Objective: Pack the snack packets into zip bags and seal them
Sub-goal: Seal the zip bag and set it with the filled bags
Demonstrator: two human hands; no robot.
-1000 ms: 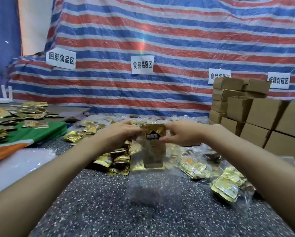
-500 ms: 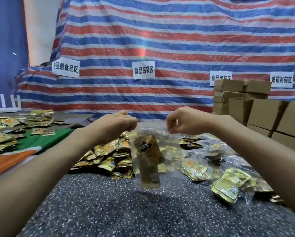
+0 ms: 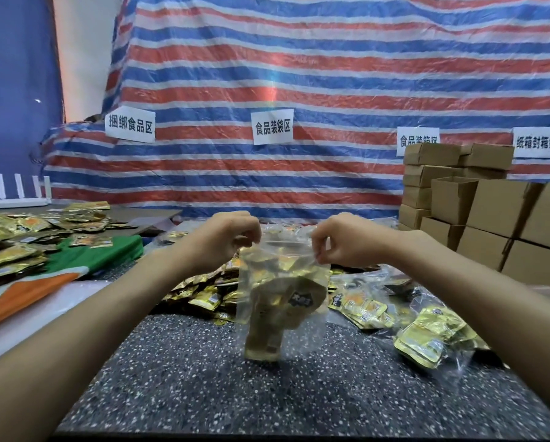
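Clear zip bag (image 3: 281, 301) held up at centre, above the near part of the speckled tabletop (image 3: 203, 387). Left hand (image 3: 226, 240) pinches the bag's top-left corner and right hand (image 3: 344, 242) pinches the top-right corner, with the fingers of both curled round the top strip. The top edge is stretched nearly level between them. Cannot tell whether the bag's lower edge touches the surface.

Inside the bag are gold foil snack packets (image 3: 277, 314), tilted and bunched toward the lower left, one with a dark printed label. The film is thin, glossy and see-through.

Open room: a bare stretch of tabletop lies in front of and below the bag, between the forearms. Behind the bag and to its left is a heap of loose packets (image 3: 203, 291). To the right lie filled clear bags (image 3: 426, 336), crinkled, close to the right forearm.

The surface is dark grey stone-like material with white flecks, and its front edge is straight. At left, a green and orange cloth (image 3: 101, 253) carries more gold packets (image 3: 18, 237). A white router (image 3: 18, 193) with upright antennas stands behind them.

Brown cardboard boxes (image 3: 490, 212) are stacked at right, one with its top open. The backdrop is a red, white and blue striped tarp (image 3: 331, 74), wrinkled, with white paper signs (image 3: 273, 126) stuck on it.
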